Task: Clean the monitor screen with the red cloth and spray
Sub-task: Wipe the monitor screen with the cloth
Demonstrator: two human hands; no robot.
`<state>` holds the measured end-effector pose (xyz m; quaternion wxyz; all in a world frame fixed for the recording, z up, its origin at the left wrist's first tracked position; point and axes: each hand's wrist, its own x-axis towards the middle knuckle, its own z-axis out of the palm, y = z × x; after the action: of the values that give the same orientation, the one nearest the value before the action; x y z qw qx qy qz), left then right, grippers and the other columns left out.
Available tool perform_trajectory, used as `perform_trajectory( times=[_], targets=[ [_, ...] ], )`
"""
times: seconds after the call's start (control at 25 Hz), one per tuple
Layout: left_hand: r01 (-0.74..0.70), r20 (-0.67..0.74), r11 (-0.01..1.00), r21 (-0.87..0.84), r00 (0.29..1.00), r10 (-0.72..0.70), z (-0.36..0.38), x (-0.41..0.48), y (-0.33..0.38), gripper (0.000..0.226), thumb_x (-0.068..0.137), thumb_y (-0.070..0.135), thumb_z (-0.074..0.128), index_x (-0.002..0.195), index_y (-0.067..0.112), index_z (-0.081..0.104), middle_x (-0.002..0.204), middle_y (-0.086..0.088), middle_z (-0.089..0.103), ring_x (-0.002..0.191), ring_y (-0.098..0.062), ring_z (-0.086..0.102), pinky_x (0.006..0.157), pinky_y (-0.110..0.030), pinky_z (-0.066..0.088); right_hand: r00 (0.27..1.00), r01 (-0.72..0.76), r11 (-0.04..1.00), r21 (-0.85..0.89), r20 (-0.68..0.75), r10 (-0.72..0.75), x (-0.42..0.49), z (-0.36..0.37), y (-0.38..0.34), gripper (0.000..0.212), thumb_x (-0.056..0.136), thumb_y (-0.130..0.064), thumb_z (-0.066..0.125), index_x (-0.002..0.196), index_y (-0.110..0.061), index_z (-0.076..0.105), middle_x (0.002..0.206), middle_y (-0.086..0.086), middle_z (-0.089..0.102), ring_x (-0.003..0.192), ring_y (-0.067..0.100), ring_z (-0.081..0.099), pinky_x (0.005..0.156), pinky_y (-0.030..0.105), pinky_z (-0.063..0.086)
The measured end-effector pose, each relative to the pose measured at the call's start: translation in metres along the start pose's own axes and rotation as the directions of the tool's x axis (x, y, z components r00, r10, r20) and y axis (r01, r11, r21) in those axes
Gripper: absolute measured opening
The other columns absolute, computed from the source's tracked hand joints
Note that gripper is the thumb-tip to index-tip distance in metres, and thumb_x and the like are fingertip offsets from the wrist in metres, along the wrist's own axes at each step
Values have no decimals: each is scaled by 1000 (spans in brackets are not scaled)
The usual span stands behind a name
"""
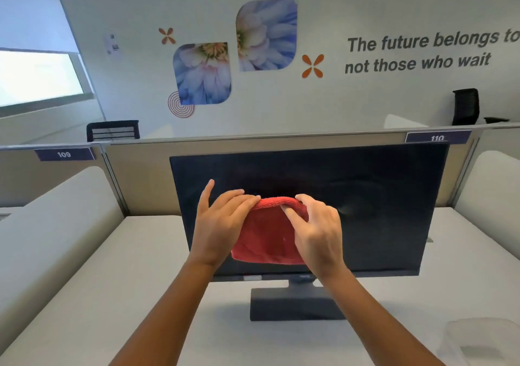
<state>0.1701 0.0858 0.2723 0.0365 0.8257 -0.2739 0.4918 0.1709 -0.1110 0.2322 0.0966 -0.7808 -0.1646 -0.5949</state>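
Observation:
A dark monitor (380, 196) stands on its base (292, 303) in the middle of the white desk (112, 281). In front of the screen's lower left part hangs a folded red cloth (264, 239), held up by both hands at its top edge. My left hand (222, 225) pinches the cloth's upper left corner, with the thumb raised. My right hand (318, 230) grips the upper right corner, fingers curled over the fold. The screen shows faint smears to the right of my hands. No spray bottle is clearly in view.
Grey partition panels (140, 168) with labels 109 and 110 stand behind the monitor. White padded side dividers (56, 225) flank the desk. A blurred pale translucent object (478, 340) lies at the desk's front right corner. Black chair backs show beyond the partition.

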Motion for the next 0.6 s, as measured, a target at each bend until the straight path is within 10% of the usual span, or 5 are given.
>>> perform_trajectory(
  times=[0.24, 0.48, 0.6],
  targets=[
    [-30, 5, 993, 116, 1000, 30, 15, 38, -40, 18, 86, 23, 63, 104, 23, 64, 132, 1, 56, 128, -19, 45, 112, -59, 13, 994, -102, 994, -37, -30, 101, 38, 32, 3, 43, 102, -27, 36, 99, -9, 76, 105, 14, 69, 92, 27, 64, 79, 40, 49],
    [166, 193, 979, 118, 963, -186, 26, 43, -61, 75, 85, 59, 40, 144, 17, 20, 153, -3, 22, 142, -20, 14, 115, -53, 4, 962, -258, 948, -186, -137, 235, 23, 46, 11, 25, 87, -11, 66, 112, -13, 70, 78, 9, 56, 77, 25, 51, 73, 44, 44],
    [139, 250, 986, 97, 955, -159, 23, 45, -64, 79, 84, 62, 40, 143, 12, 24, 150, -6, 31, 141, -21, 20, 115, -52, 8, 950, -308, 945, -107, -96, 298, 14, 55, 3, 33, 92, -12, 59, 124, -5, 61, 97, 20, 63, 91, 32, 61, 82, 48, 55]
  ],
)
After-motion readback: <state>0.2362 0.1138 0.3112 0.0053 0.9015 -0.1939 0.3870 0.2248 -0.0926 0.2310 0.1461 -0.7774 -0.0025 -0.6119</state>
